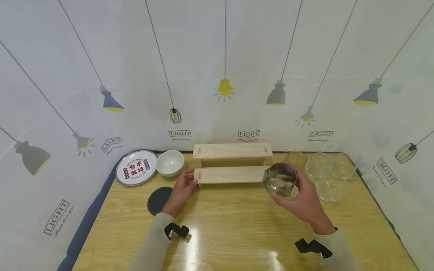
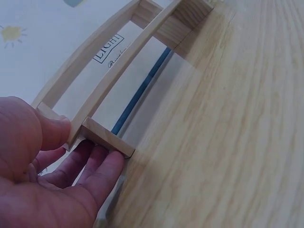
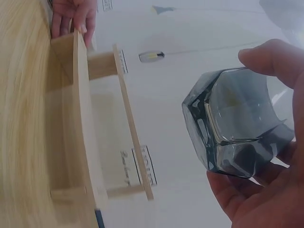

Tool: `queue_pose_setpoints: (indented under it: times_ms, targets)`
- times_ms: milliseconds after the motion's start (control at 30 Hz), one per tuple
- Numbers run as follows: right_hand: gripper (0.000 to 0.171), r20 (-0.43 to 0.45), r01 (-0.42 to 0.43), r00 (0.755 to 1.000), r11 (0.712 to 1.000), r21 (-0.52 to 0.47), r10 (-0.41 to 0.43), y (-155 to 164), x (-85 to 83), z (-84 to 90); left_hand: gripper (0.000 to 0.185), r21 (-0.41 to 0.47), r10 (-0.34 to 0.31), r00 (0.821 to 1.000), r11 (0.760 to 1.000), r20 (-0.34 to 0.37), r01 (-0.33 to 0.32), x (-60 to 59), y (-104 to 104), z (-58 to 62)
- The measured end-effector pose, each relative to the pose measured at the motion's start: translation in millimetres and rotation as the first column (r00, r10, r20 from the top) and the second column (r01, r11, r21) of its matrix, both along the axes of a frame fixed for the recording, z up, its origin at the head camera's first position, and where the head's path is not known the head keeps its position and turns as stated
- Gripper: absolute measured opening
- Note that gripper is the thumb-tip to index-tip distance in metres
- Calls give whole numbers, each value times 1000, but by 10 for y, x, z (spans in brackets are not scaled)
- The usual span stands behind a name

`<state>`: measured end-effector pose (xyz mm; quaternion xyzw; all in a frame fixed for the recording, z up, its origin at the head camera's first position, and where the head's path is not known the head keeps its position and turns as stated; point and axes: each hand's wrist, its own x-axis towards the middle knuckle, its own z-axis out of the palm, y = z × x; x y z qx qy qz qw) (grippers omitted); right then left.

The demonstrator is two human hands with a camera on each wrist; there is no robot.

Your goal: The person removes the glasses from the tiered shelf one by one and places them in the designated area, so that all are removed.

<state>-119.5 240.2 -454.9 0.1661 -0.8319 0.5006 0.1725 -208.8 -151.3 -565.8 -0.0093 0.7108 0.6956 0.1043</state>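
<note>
The table [image 1: 237, 226] is yellowish wood with a clear grain, glossy where light hits it. The 2-tier rack [image 1: 232, 175] is pale, unpainted wood. The tumbler [image 1: 279, 180] looks smoky grey and see-through; the glasses [image 1: 325, 171] behind it are clear, and 1 of them has an amber tint. The bowl [image 1: 170, 162] is plain white. The plate [image 1: 136, 167] is white with a dark rim line and red and dark characters printed in the middle. The coaster [image 1: 158, 200] is dark grey. The backdrop [image 1: 217, 75] is white, patterned with grey and yellow hanging lamps and the word "LIGHT". Both sleeves [image 1: 152, 244] are beige, each with a black strap.
</note>
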Motion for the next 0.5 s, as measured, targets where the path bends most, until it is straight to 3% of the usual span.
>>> queue_pose_setpoints:
  times_ms: [233,500]
  targets:
    - [96,-8,43,999,999,-22,-44,322,212,-34,47,-6,15,1000,1000,4,-15,8,13,-30]
    - [97,-37,131,990,990,-57,-133,671,317,-28,47,-6,17,1000,1000,12,-16,-4,20,1]
